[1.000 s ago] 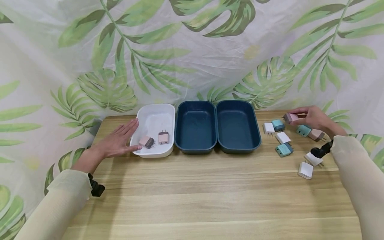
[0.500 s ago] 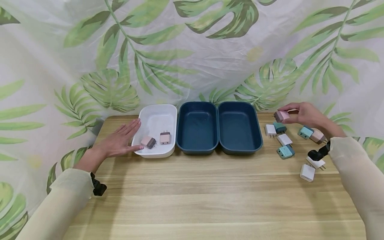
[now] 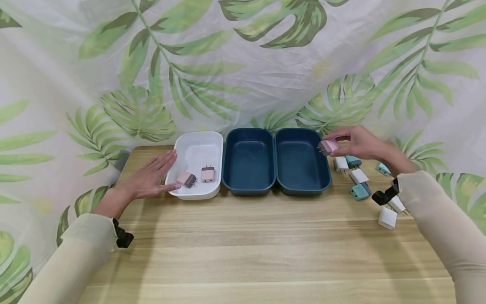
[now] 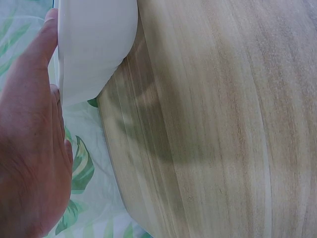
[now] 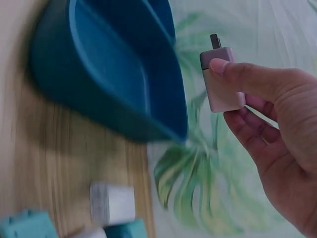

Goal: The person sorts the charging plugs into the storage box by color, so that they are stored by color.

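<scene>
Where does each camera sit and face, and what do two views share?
Head: worn on the head, looks forward and down at the white tray and two blue trays; left hand, right hand and sleeves show.
Left wrist: worn there, looks past the left hand at the white tray and wooden table; only that hand shows.
Right wrist: worn there, looks at the right hand pinching a pink adapter; only that hand shows.
Shared: head and right wrist show the pink adapter.

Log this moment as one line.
right hand: holds pink charger | left hand: touches white tray | two pink chargers inside tray
</scene>
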`<state>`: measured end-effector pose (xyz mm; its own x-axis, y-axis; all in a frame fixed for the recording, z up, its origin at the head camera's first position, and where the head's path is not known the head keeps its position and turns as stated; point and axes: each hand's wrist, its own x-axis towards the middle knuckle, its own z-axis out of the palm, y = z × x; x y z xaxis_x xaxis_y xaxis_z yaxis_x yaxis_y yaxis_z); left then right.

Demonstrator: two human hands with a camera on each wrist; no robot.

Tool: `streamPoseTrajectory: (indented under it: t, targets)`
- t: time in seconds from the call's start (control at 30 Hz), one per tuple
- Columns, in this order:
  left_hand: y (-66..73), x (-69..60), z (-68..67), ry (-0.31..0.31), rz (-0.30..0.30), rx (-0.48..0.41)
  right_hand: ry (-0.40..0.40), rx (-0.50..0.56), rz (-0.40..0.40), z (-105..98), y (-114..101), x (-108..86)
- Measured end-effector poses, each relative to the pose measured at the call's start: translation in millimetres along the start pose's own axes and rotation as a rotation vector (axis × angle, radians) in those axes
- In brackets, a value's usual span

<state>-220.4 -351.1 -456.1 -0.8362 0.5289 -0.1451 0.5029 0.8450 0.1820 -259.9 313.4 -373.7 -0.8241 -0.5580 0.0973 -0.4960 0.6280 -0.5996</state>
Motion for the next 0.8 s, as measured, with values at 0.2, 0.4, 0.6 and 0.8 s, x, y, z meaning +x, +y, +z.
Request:
streamPoseTrajectory:
  t: [0.2, 0.4, 0.6, 0.8]
  targets:
    - [1.7, -0.3, -2.0, -0.005, 0.003, -0.003, -0.030, -0.022, -0.113, 16.2, -23.5, 20.2]
    - [2.6, -1.0, -4.5, -0.001, -0.003, -0.017, -0.065, -0.065, -0.248, 31.8, -49.5, 41.7]
    - [1.5, -0.4, -4.0, 0.003, 0.003, -0.003, -0.089, 0.004, -0.357, 50.3, -72.1, 61.4]
    - [0.7, -0.5, -2.2, -0.009, 0.000, -0.011, -0.104, 0.046, -0.418, 67.8, -90.4, 79.9]
